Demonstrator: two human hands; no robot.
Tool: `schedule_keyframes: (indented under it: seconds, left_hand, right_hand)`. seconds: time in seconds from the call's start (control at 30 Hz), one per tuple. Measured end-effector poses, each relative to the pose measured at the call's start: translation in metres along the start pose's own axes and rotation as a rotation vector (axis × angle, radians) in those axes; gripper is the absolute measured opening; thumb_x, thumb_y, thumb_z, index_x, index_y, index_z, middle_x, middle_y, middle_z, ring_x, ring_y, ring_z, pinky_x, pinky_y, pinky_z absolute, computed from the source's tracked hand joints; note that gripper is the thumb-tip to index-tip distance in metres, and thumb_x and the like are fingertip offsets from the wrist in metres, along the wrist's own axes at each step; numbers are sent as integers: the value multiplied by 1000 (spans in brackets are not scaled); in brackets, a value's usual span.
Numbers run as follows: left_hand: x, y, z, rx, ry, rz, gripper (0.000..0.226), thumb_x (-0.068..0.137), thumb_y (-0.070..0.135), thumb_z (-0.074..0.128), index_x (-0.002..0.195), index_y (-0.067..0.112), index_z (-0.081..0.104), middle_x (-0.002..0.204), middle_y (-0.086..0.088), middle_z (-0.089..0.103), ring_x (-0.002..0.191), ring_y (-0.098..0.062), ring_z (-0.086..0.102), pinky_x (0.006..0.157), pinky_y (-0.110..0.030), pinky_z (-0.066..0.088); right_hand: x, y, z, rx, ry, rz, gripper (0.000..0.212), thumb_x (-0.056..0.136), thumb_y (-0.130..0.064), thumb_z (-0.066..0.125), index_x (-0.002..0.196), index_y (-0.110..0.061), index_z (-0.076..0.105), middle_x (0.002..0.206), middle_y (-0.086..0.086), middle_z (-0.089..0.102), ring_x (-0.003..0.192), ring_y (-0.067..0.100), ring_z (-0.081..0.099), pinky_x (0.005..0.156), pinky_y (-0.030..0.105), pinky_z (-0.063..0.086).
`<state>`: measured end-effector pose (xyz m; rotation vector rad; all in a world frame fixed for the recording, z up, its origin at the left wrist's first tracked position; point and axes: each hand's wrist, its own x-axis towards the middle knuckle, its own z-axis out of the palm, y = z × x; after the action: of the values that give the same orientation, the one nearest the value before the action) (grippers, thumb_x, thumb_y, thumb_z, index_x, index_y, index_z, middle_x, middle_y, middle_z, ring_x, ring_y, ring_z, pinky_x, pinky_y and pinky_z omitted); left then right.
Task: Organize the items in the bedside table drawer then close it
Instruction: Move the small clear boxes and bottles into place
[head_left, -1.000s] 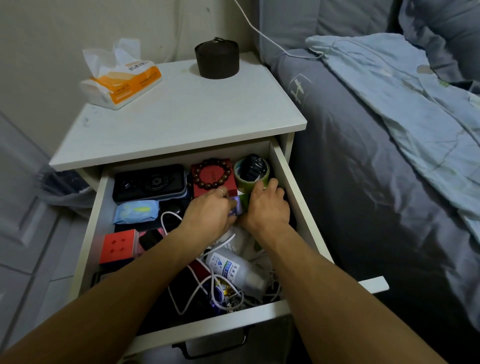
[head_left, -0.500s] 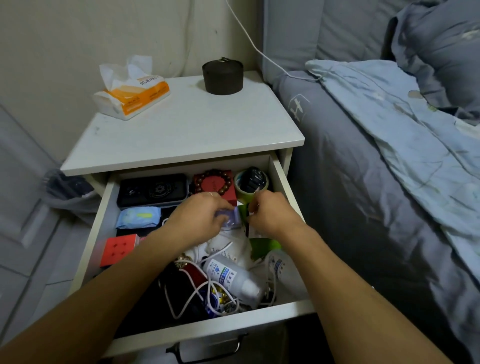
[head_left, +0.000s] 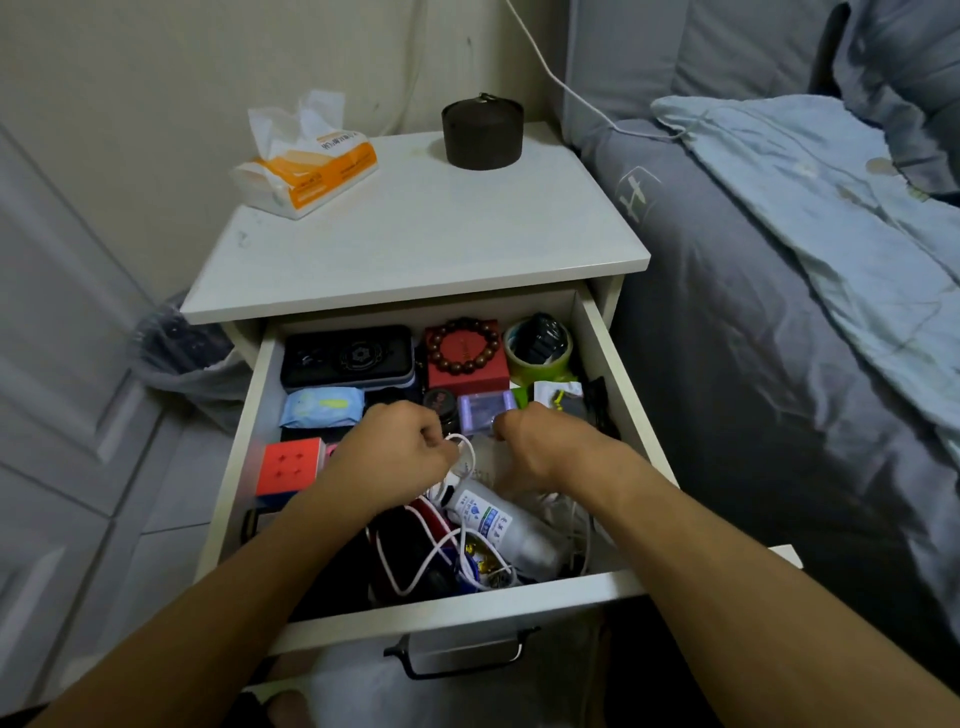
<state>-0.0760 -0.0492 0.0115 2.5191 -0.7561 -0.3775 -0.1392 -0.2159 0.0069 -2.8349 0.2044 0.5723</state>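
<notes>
Both hands work in my open drawer (head_left: 597, 338): left hand (head_left: 400, 452) grips white cable (head_left: 465, 454); right hand (head_left: 545, 447) curled, contents unclear.

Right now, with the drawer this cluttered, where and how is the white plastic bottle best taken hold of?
Probably round the white bottle's labelled mid-body, coming from above. It lies on its side atop the tangled white cable, its upper side exposed, with its cap end near the hands and a cable loop across it. A grip across its width looks clear.

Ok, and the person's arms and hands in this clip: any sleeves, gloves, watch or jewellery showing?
Both forearms are bare as far as the frame shows: no sleeves, gloves or watch. The left hand and right hand show no ring from this angle, though the fingers are mostly hidden.
</notes>
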Motion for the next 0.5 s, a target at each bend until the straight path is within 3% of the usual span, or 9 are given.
schedule_keyframes:
  seconds: [0.07, 0.13, 0.17, 0.3, 0.4, 0.5]
  left_hand:
    - [2, 0, 0, 0, 12, -42, 10, 82, 22, 63, 84, 15, 70, 63, -3, 67, 69, -20, 66, 70, -36, 57]
    - [1, 0, 1, 38, -6, -35, 37, 83, 21, 61, 120, 25, 62, 79, -2, 70, 82, -21, 66, 77, -35, 56]
    - [2, 0, 2, 74, -18, -24, 47, 84, 22, 59, 129, 30, 57, 89, -4, 70, 90, -23, 65, 81, -36, 55]
    - [2, -1, 8, 204, -47, -21, 38, 83, 27, 56, 119, 35, 66, 118, -3, 64, 110, -26, 58, 89, -37, 51]
    - [0, 2, 2, 293, -23, 12, 27, 83, 30, 60, 107, 37, 70, 109, 1, 66, 101, -21, 61, 73, -30, 47]
    - [-1, 4, -1, 329, -17, 52, 11, 85, 35, 63, 88, 35, 74, 95, 7, 67, 86, -16, 63, 62, -26, 39]
  right_hand:
    - [-2, -1, -3, -9, 4, 2, 57, 78, -38, 76, 123, -12, 54, 121, 12, 58, 107, 32, 59, 73, 32, 42]
    - [-4, -3, -3, -22, 11, -4, 56, 78, -38, 76, 123, -13, 54, 121, 12, 59, 106, 31, 59, 72, 31, 42]
    - [-5, -4, -4, -30, 27, -12, 54, 78, -37, 76, 121, -12, 55, 119, 12, 60, 104, 32, 60, 70, 30, 41]
    - [-12, -7, -13, -67, 140, -21, 44, 81, -38, 70, 111, -10, 57, 108, 12, 59, 93, 31, 59, 67, 30, 41]
    - [-14, -4, -22, 33, 206, -20, 45, 76, -41, 73, 107, -11, 59, 98, 5, 60, 81, 23, 58, 67, 32, 51]
    - [-13, 5, -25, 227, 255, -47, 51, 76, -38, 74, 117, -11, 61, 113, 7, 65, 95, 22, 62, 82, 35, 55]
